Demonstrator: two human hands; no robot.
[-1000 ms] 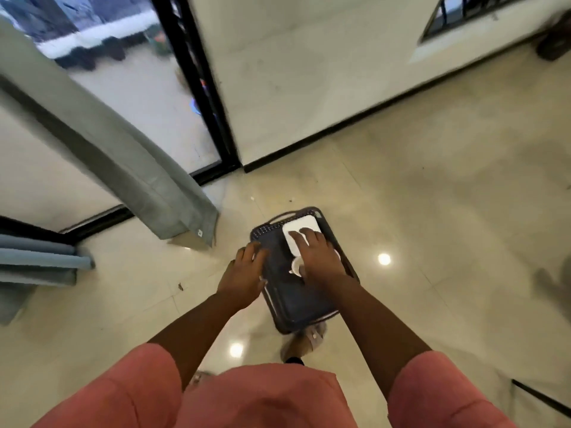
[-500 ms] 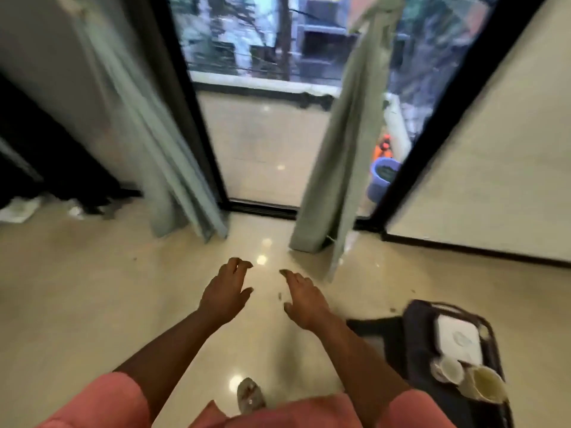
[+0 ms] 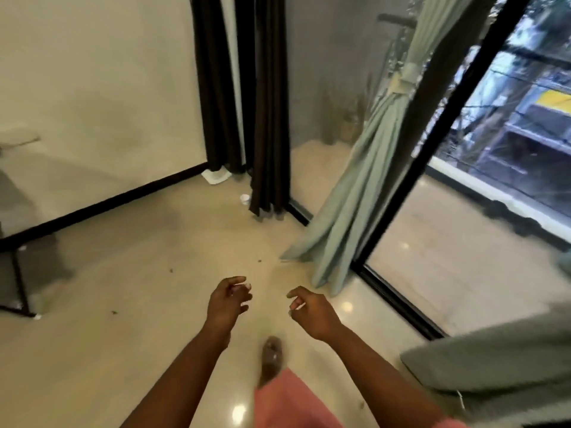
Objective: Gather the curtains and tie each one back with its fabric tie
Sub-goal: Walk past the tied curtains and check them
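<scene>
A pale green curtain (image 3: pixel 355 193) hangs at the left side of the glass door, gathered and bound high up by its fabric tie (image 3: pixel 404 77). A second pale green curtain (image 3: pixel 494 362) spreads loose at the lower right, cut off by the frame edge. My left hand (image 3: pixel 227 301) and my right hand (image 3: pixel 309 310) hover over the floor in front of me, fingers loosely curled, holding nothing. Both hands are well short of either curtain.
Dark brown curtains (image 3: pixel 265 103) hang in the corner ahead. A small white cup (image 3: pixel 244 198) and a white flat object (image 3: pixel 215 176) lie on the floor near them. A black door frame (image 3: pixel 432 143) edges the glass. A dark-legged piece of furniture (image 3: pixel 18 273) stands at left.
The view swung from the tray on the floor to the window's left corner. My hands left the tray and now hang free with fingers curled.
</scene>
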